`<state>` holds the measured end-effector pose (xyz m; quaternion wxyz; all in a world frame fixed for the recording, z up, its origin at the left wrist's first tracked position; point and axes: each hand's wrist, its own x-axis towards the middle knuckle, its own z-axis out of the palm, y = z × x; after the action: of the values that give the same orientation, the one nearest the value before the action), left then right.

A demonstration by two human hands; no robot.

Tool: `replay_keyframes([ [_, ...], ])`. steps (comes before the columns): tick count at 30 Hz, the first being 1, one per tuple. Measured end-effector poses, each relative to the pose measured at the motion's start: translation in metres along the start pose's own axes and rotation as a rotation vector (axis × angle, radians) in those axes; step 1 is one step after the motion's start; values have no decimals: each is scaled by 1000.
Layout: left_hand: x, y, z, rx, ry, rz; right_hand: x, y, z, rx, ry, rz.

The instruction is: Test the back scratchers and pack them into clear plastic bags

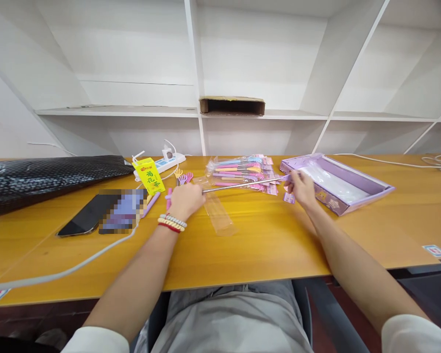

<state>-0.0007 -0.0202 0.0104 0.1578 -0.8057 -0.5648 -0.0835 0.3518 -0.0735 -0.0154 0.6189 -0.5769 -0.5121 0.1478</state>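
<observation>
The slim metal rod (242,185) spans the space between my left hand (186,200) and my right hand (302,189). It is silvery, straight and drawn out long, nearly level, rising slightly toward my right, where its purple end (285,178) meets my fingers.

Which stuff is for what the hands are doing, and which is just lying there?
Probably part of it:
- metal rod in both hands
- clear plastic sleeve
- wrapped bundle
- purple box

Probably just lying about:
- black phone
- yellow carton
- power strip
</observation>
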Motion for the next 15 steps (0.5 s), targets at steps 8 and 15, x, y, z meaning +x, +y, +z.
replay_keyframes([
  [8, -24, 71, -17, -98, -38, 101, -61, -34, 72, -128, -555, -319],
  [15, -28, 69, -16, -159, 117, 306, -57, -25, 72, -43, -569, -191],
])
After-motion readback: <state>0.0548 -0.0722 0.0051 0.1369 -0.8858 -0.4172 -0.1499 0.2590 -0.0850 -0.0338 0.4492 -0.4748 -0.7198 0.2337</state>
